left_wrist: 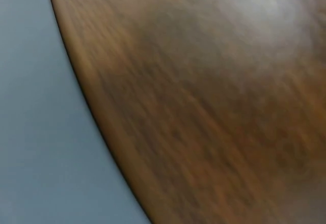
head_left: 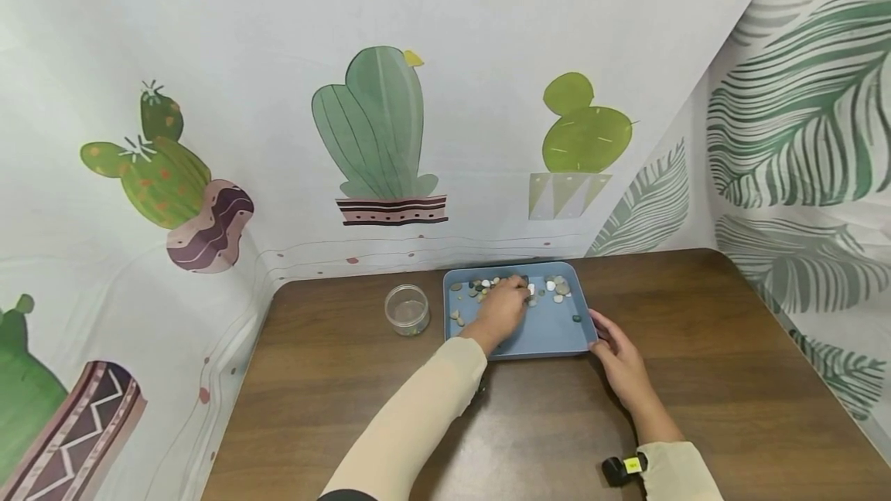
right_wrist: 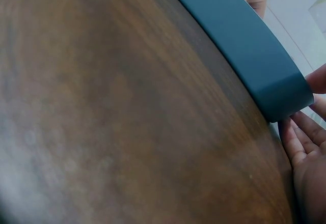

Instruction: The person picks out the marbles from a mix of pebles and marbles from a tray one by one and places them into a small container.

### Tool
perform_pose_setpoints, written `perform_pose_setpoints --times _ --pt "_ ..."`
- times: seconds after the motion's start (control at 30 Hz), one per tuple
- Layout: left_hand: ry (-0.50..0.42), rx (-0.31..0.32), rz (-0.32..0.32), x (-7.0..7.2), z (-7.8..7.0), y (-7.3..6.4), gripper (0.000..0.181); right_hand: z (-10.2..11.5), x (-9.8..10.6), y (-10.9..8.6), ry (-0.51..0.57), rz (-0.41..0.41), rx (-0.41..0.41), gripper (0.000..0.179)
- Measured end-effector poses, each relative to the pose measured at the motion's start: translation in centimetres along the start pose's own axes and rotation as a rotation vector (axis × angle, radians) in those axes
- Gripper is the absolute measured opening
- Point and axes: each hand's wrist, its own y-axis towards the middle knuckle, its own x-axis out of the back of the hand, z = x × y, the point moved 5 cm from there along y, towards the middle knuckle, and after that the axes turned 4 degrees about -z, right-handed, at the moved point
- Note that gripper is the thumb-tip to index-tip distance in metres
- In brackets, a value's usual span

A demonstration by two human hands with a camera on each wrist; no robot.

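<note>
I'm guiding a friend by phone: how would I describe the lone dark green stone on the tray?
On the brown table, find the blue tray, then its right side, where the right hand holds the edge. Just inside that edge lies a small dark green stone; it sits by itself, nearer the person than the cluster of pale and grey stones.

left hand (head_left: 503,309): bare | left sleeve (head_left: 411,416): cream, black band (head_left: 348,495) | right hand (head_left: 623,373): bare | right sleeve (head_left: 678,474): cream | black wrist device (head_left: 614,472): yellow label (head_left: 632,465)
</note>
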Motion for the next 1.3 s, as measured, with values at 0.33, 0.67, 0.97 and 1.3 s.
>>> perform_pose_setpoints --times 0.33,0.67,0.97,1.3 --pt "-0.005 0.033 0.017 -0.4 0.8 -0.1 0.026 0.0 0.0 0.0 -0.022 0.0 -0.025 0.054" --pt "0.0 0.035 0.006 -0.5 0.8 -0.1 0.026 0.0 0.0 0.0 -0.023 -0.002 -0.024 0.054" --pt "-0.034 0.026 -0.049 -0.6 0.8 -0.2 0.022 0.0 0.0 0.0 -0.029 -0.007 -0.022 0.054" --pt "-0.09 0.064 -0.077 0.2 1.1 -0.2 0.027 0.0 0.0 0.0 -0.044 -0.003 -0.03 0.054"
